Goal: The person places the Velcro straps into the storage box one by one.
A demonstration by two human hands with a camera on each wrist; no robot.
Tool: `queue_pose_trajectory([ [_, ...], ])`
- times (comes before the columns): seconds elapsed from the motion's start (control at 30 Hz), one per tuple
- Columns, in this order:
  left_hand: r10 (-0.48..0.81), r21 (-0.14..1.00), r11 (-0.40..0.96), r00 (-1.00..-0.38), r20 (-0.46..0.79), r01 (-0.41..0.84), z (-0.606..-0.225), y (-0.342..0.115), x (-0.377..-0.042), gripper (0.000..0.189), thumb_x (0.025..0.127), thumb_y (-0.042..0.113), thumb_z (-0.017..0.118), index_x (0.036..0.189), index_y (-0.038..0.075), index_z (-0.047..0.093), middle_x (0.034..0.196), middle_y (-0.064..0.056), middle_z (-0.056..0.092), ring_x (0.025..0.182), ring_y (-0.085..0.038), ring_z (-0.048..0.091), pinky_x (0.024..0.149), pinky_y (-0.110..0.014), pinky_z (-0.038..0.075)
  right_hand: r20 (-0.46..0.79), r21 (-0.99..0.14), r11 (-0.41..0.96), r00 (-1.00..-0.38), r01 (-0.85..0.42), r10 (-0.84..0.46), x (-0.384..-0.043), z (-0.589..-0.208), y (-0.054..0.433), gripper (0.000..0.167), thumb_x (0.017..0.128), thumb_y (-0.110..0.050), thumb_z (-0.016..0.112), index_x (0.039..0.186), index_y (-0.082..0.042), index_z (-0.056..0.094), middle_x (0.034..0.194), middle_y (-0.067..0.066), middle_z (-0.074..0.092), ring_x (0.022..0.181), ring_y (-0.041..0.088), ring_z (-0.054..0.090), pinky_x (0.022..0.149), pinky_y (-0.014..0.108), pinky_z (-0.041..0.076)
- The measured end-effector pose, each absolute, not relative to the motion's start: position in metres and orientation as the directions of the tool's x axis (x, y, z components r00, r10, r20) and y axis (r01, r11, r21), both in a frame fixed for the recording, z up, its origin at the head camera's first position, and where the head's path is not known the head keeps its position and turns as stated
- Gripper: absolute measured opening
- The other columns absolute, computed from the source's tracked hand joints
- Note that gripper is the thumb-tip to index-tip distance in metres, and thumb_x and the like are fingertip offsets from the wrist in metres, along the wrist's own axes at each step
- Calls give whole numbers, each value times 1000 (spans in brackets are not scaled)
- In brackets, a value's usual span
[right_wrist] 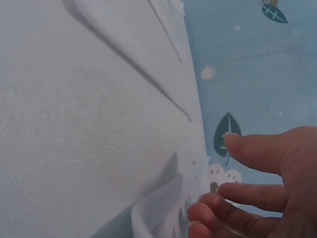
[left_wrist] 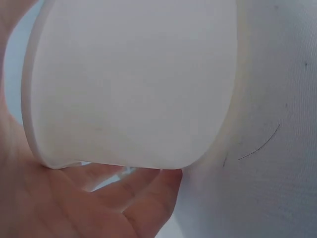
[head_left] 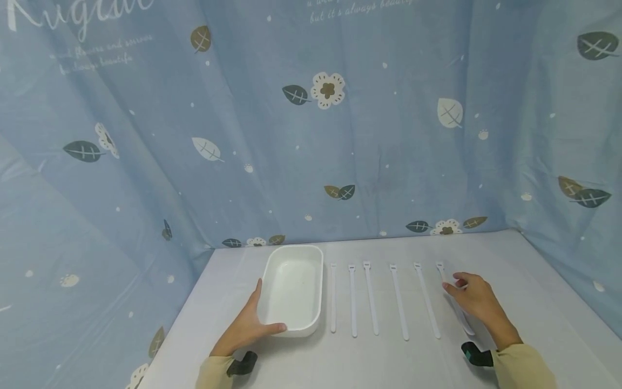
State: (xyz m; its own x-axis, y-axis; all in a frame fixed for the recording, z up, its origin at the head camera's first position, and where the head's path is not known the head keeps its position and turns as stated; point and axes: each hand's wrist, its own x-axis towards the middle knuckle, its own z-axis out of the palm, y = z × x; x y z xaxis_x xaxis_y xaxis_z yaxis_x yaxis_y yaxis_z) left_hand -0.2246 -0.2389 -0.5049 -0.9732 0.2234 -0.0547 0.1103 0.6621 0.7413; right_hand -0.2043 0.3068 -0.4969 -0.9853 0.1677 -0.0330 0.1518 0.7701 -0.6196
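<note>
My left hand grips the near left corner of a white plastic basin, thumb along its near rim. In the left wrist view the fingers lie against the basin's wall. My right hand is over the rightmost white strap, which has a slotted head at its far end. Its thumb and fingers stand apart with nothing pinched between them, as the right wrist view shows. Part of this strap rises off the table near the fingers.
Several more white straps lie in a spaced row between basin and right hand, among them one strap beside the basin and another nearer the right hand. A white cloth covers the table. Blue patterned curtains hang behind and at the sides.
</note>
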Motion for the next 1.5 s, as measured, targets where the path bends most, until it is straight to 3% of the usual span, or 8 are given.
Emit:
queue_pose_trajectory([
  [0.33,193,754,651,-980,-49,91,-510,-237,-228,139,72,52,91,168,14,-3,175,-19,7,159,-47,17,123,-70,23,-57,-599,784,-985,166,165,-205,-497,305,59,98,-21,68,133,23,51,118,41,60,102,48,64,80,52,59],
  [0.57,193,756,646,-981,-34,101,-510,-235,-225,139,73,50,91,168,15,-4,174,-20,9,158,-48,19,122,-71,26,-69,-601,777,-980,189,185,-205,-499,303,55,93,-12,71,130,23,52,102,28,63,86,31,60,71,39,56],
  [0.73,188,763,639,-982,-33,97,-509,-234,-224,139,73,50,92,168,14,-3,174,-19,9,158,-47,20,122,-70,27,-61,-609,771,-980,186,189,-203,-500,301,51,91,-6,72,128,24,54,94,22,63,80,26,59,65,33,51],
  [1.17,184,768,633,-982,-31,94,-510,-234,-223,136,74,45,92,168,11,-1,175,-18,10,159,-45,19,123,-68,26,-101,-591,771,-970,236,219,-202,-497,301,40,90,-6,71,118,20,60,98,27,67,81,30,65,66,41,56],
  [1.5,192,768,632,-981,-28,101,-511,-235,-224,135,75,46,91,168,13,-1,175,-17,9,159,-45,18,124,-69,24,-113,-621,749,-971,233,209,-203,-498,303,35,89,-5,73,113,18,62,97,27,69,80,27,67,66,40,56],
])
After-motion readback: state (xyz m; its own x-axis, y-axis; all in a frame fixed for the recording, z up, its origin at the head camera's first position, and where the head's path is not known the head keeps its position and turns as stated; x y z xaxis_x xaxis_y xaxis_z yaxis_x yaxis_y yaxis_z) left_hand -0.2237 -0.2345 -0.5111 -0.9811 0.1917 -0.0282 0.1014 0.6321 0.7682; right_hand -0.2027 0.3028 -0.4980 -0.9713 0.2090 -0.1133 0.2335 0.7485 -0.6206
